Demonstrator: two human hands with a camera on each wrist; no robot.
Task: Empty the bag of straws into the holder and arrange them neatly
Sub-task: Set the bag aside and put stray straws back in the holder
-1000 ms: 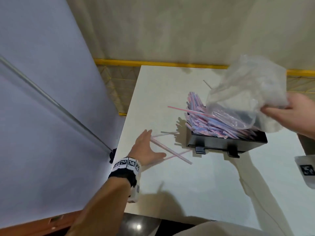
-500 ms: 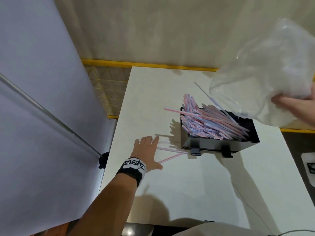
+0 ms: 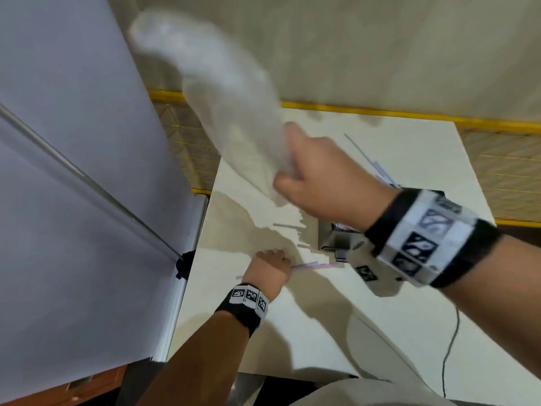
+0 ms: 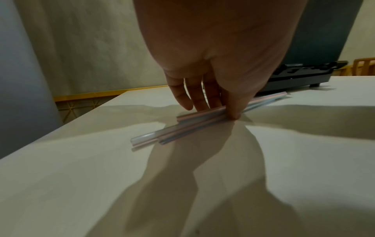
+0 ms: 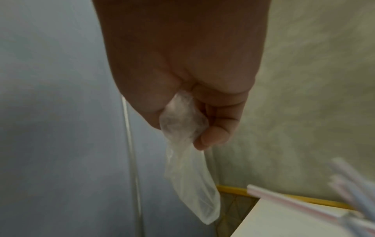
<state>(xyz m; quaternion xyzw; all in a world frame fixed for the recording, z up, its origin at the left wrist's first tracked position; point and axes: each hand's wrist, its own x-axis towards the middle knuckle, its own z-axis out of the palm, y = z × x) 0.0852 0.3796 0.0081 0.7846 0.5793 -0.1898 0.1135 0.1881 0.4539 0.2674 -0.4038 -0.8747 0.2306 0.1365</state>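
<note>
Emptying appears finished; you are now gathering strays. Your right hand is clutching the limp, thin, clear plastic bag, fingers curled round its bunched neck, holding it high above the table. Your left hand is pinching a few slim, smooth pink and blue straws flat against the tabletop. The black box-shaped holder is standing just beyond them. Next, judging by this, you are needing to lift those straws into it.
</note>
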